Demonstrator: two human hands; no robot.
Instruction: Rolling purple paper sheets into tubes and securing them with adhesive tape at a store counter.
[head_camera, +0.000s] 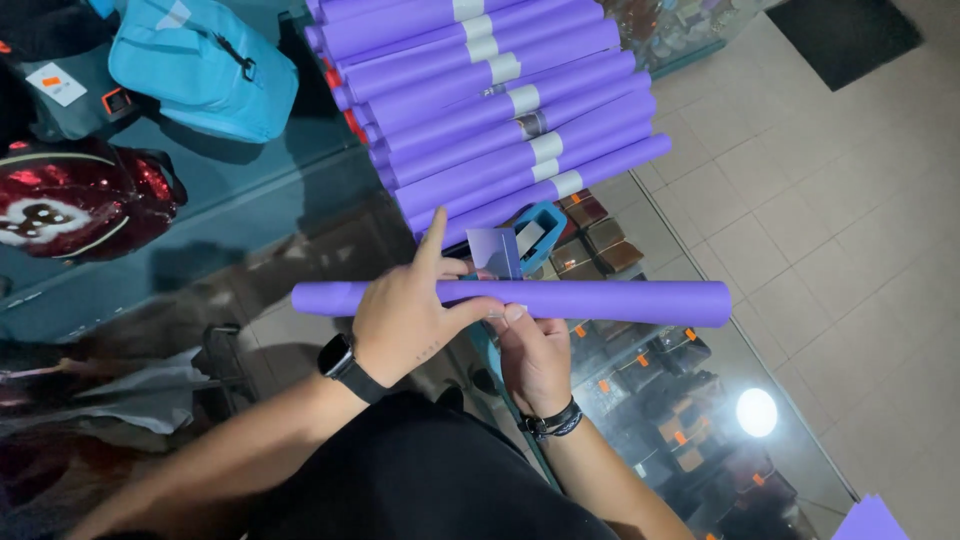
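A long roll of purple paper (620, 301) lies crosswise over a glass counter. My left hand (410, 310) wraps over the roll near its middle, index finger stretched up. My right hand (535, 350) grips the roll from below, thumb pressed on its seam. Just behind the hands stands a blue tape dispenser (538, 235) with a small purple paper slip (494, 250) beside it. Further back lies a stack of several finished purple rolls (490, 100), each with a pale band around it.
The glass counter (300, 210) shows small boxes on shelves beneath. A light blue bag (205, 65) and a red sequined bag (80, 200) lie at the far left. Tiled floor (850, 230) is on the right, with a dark mat (845, 35).
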